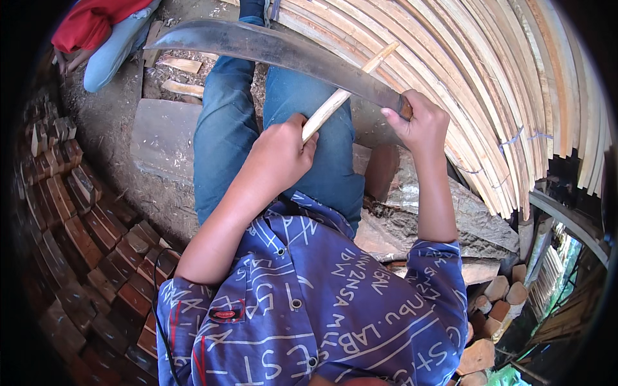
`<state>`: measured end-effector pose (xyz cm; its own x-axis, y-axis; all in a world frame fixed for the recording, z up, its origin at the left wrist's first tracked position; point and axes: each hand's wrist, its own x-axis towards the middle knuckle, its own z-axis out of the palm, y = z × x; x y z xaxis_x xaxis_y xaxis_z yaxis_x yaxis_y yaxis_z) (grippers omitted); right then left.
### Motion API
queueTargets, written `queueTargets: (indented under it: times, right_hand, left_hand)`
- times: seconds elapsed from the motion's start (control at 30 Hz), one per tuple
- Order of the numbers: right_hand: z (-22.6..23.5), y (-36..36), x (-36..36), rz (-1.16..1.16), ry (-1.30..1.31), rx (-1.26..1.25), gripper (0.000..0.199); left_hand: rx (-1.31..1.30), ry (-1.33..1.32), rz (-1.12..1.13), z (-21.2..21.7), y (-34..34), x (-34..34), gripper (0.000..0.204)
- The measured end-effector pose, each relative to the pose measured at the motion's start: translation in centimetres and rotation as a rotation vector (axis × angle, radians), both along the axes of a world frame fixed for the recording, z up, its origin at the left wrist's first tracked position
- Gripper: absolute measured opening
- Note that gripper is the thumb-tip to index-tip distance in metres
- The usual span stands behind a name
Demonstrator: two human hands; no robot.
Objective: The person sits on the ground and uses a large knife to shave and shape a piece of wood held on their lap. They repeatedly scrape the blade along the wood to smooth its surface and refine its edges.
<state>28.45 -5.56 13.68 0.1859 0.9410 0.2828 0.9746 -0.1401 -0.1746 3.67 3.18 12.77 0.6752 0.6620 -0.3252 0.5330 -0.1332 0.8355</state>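
Observation:
My left hand (283,151) is closed round the lower end of a pale whittled wooden stick (327,114), which slants up and to the right over my thighs. In my right hand (421,122) is the short brown handle of a machete (270,51). Its long, dark, curved blade reaches across to the upper left, with the wide tip near the other person's side. The blade crosses over the stick, hiding a short part of it; whether the two touch, I cannot tell. The stick's far end shows beyond the blade.
Long pale wooden strips (476,83) lie bundled at the upper right. Stacked wooden blocks (84,225) fill the left side. A flat board (166,132) and wood offcuts (182,88) lie on the ground. Another person's knee (106,67) is at the upper left. Cut logs (496,302) sit lower right.

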Motion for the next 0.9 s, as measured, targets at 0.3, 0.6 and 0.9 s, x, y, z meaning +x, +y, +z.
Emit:
queueTargets:
  times: [0.3,0.6,0.9]
  right_hand:
    - [-0.4,0.0,0.1,-0.103,0.036,0.029,0.053]
    - [-1.6,-0.3,3.1,-0.138,-0.007,-0.033,0.049]
    - [0.0,1.3,0.6,0.082,-0.202,0.063,0.058]
  left_hand:
    - [-0.046,-0.041,0.005,0.1,0.2,0.2,0.021]
    - [-0.042,-0.02,-0.049,0.1,0.7,0.1,0.02]
    - [-0.084,0.013,-0.016,0.1,-0.2,-0.1,0.02]
